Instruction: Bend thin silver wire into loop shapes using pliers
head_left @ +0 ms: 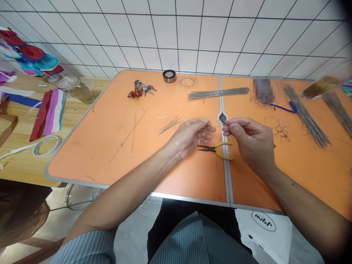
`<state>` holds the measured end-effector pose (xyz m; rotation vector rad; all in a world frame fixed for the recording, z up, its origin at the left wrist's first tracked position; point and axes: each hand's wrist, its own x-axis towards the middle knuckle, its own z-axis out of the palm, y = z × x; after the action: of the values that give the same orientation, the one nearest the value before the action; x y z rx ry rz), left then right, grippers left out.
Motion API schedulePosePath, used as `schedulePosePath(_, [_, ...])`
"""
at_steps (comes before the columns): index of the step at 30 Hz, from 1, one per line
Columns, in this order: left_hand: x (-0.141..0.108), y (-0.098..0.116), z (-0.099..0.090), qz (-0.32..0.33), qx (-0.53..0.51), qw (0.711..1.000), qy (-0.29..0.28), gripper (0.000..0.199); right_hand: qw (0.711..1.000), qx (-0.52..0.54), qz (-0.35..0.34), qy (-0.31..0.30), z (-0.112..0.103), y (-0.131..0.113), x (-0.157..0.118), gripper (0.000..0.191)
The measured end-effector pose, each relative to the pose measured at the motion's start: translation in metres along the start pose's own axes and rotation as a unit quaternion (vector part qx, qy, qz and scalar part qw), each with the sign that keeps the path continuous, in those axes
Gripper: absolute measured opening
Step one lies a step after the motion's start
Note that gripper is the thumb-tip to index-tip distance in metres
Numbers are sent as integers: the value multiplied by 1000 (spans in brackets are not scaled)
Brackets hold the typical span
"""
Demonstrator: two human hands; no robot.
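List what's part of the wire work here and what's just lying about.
Job: wire pinched in right hand, left hand beside it, pliers, wire bundle, loose wires.
Lying about: keys, black ring, glass jar, cloth.

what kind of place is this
Probably a small craft workspace for wirework: a folding orange table against a white tiled wall holds bundles of straight wire, yellow-handled pliers and bent wire loops.

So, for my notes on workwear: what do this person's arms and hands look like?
The left hand and right hand are bare, no gloves, and no watch or bracelet shows on either wrist. The forearms are bare up to a blue-grey pinstriped shirt sleeve on the left arm; the right sleeve is out of view.
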<state>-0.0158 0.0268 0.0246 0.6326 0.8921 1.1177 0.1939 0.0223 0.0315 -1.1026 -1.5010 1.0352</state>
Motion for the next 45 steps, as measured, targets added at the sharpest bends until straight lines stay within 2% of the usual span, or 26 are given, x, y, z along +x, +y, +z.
schedulePosePath(1, [1, 10, -8, 49, 67, 996, 15, 18, 1000, -10, -1, 9, -3, 0, 3, 21])
schedulePosePath(2, [3, 20, -17, 128, 148, 979, 51, 15, 1000, -22, 3, 15, -6, -1, 6, 23])
schedulePosePath(4, [9, 36, -38, 252, 332, 899, 134, 13, 999, -44, 22, 12, -11, -5, 11, 28])
schedulePosePath(5, [12, 41, -48, 268, 424, 850, 160, 14, 998, -49, 33, 3, -12, -7, 13, 30])
schedulePosePath(7, [19, 44, -63, 241, 567, 769, 170, 15, 997, -52, 47, -25, -11, -10, 16, 32])
schedulePosePath(9, [24, 39, -69, 186, 658, 715, 148, 12, 995, -61, 51, -60, -8, -11, 17, 33])
schedulePosePath(12, [26, 28, -66, 125, 724, 666, 130, 16, 990, -78, 61, -99, -1, -9, 18, 32])
schedulePosePath(15, [27, 23, -62, 116, 742, 649, 123, 18, 987, -78, 70, -125, 2, -3, 18, 28])
schedulePosePath(18, [28, 24, -60, 126, 732, 659, 120, 18, 983, -111, 53, -136, 3, 2, 20, 24])
schedulePosePath(20, [29, 27, -60, 146, 704, 685, 114, 18, 977, -164, 23, -131, 5, 4, 23, 24])
schedulePosePath(25, [25, 31, -55, 177, 557, 810, 51, 10, 959, -254, -40, -122, 17, 8, 36, 27])
schedulePosePath(28, [20, 31, -48, 181, 441, 879, 16, 7, 956, -256, -26, -138, 25, 8, 42, 24])
schedulePosePath(31, [14, 29, -40, 177, 341, 923, -11, 6, 966, -211, -2, -151, 28, 6, 43, 21])
schedulePosePath(34, [10, 27, -33, 165, 273, 947, -31, 6, 980, -145, 16, -133, 26, 0, 41, 19])
schedulePosePath(38, [5, 23, -27, 140, 206, 966, -71, 20, 990, -90, 30, -104, 20, -9, 37, 18])
schedulePosePath(45, [2, 15, -22, 81, 106, 983, -127, 29, 990, -57, 52, -119, 11, -12, 30, 20])
